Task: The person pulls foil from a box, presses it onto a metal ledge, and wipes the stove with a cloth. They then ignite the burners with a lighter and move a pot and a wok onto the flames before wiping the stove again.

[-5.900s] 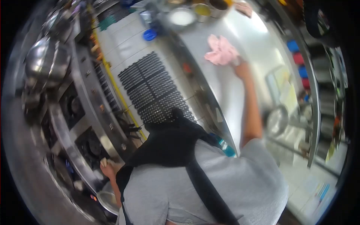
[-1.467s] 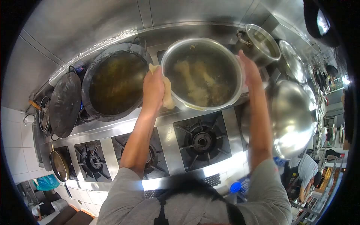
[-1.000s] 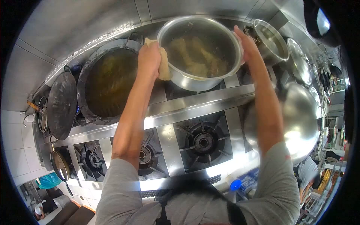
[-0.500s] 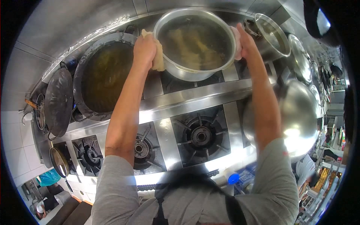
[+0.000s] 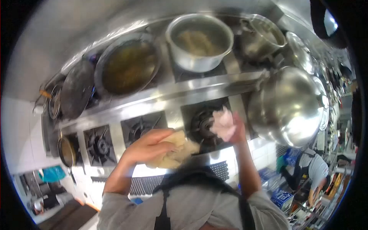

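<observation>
My left hand (image 5: pixel 147 148) is closed on a tan cloth (image 5: pixel 174 153), held in front of the stove's near edge. My right hand (image 5: pixel 239 129), smeared by motion, grips a crumpled pinkish-white cloth (image 5: pixel 223 124) above a front burner (image 5: pixel 203 126). Both hands are apart from the large aluminium pot (image 5: pixel 199 63), which stands on a back burner. Liquid fills that pot, and pale brown pieces (image 5: pixel 197 43) show in it. To its left is a wide dark pan (image 5: pixel 100 78) of brownish liquid.
A big shiny steel bowl (image 5: pixel 287 109) lies upside down at the right, with a steel pot (image 5: pixel 257 46) behind it. Dark lids (image 5: pixel 78 90) lean at the left. A small frying pan (image 5: pixel 68 151) sits at the front left. Another person (image 5: pixel 316 170) bends at the lower right.
Both hands have let go of the aluminium pot and come back toward my body, each carrying its cloth. The pot stays on the back burner. My view has shifted.
</observation>
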{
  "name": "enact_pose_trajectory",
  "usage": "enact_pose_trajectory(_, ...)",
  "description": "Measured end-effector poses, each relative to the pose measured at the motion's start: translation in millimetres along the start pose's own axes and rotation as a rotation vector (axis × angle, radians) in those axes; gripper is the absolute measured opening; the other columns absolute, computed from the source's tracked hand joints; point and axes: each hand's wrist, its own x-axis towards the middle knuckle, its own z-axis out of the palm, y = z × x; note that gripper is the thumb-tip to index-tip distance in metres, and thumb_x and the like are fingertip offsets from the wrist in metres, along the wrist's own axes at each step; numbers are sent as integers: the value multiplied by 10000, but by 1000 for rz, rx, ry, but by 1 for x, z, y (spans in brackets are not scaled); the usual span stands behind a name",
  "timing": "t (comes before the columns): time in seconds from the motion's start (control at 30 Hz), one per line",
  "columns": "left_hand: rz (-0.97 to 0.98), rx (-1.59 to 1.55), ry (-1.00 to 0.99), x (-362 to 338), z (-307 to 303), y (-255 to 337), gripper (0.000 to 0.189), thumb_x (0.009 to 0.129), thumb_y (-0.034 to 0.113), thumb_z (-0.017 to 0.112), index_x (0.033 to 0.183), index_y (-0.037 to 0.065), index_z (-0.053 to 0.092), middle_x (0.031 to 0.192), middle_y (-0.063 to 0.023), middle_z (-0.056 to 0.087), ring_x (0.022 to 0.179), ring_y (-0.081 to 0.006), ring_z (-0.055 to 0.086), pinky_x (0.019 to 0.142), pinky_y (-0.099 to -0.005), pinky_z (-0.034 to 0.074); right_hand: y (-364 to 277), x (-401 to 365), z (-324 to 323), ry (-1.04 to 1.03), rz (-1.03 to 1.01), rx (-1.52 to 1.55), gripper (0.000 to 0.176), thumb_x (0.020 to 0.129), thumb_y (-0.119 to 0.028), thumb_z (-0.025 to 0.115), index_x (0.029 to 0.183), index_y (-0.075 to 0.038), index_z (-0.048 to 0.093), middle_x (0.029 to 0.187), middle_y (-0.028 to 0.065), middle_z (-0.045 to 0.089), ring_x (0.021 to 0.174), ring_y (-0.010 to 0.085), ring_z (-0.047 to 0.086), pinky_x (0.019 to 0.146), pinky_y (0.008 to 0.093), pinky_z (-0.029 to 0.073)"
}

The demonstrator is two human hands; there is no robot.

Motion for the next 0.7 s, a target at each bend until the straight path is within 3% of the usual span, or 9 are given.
enact_pose_trajectory(0.03,-72,26,-55,-13,10,-15,280,958,188,647,1162,-3,652,986,-60,663,942,-136,612,810,-308,498,18,-33,6,-82,155,175,754,1034,-642,401,1365,22,540,1250,201,664,991,350,694,878,483,582)
enact_pose_trajectory(0.1,-143,-86,-52,-41,30,-57,298,965,237,644,1131,-10,642,975,-70,646,931,-136,595,800,-309,486,49,-100,51,246,249,160,869,985,-727,409,1392,33,510,1311,222,628,1000,355,695,880,497,584)
enact_pose_trajectory(0.2,-172,-18,47,-85,56,-104,303,982,279,602,1114,8,639,985,-69,654,933,-131,592,832,-299,481,98,-187,31,4,340,133,968,936,-800,409,1420,36,484,1362,244,598,1025,350,692,923,492,568)
enact_pose_trajectory(0.33,-196,167,98,-144,89,-146,297,986,264,584,1138,14,632,991,-62,660,929,-130,590,834,-302,482,177,-287,-77,51,496,-295,803,900,-609,707,1381,13,545,1256,131,672,1036,201,672,940,333,548)
enact_pose_trajectory(0.37,-200,179,90,-161,99,-147,297,986,264,584,1138,14,632,991,-62,660,929,-130,590,834,-302,482,188,-307,-62,49,487,-283,803,900,-609,707,1381,13,545,1256,131,672,1036,201,672,940,333,548)
enact_pose_trajectory(0.43,-280,151,109,-195,119,-139,300,985,275,594,1142,23,635,990,-60,661,919,-133,589,832,-302,483,202,-339,-1,-96,366,-517,621,872,-288,826,1353,17,578,1196,79,692,1020,153,666,919,288,550)
enact_pose_trajectory(0.47,-267,147,73,-211,128,-132,314,987,301,604,1135,27,640,979,-60,662,904,-129,584,824,-297,482,219,-350,3,-64,389,-486,554,847,-82,792,1350,20,581,1203,87,694,1019,160,678,912,293,553)
enact_pose_trajectory(0.63,-259,345,13,-280,165,-113,318,995,339,607,1114,47,649,907,-35,654,825,-120,575,766,-297,489,296,-407,-43,9,370,-315,561,858,-10,734,1390,-6,556,1227,101,683,1086,191,674,899,305,555)
enact_pose_trajectory(0.7,-441,378,-36,-300,176,-91,314,996,338,608,1141,62,646,911,-31,651,835,-128,581,777,-300,493,309,-430,-12,298,247,-345,616,869,-1,711,1448,-36,503,1278,113,657,1107,208,665,890,312,558)
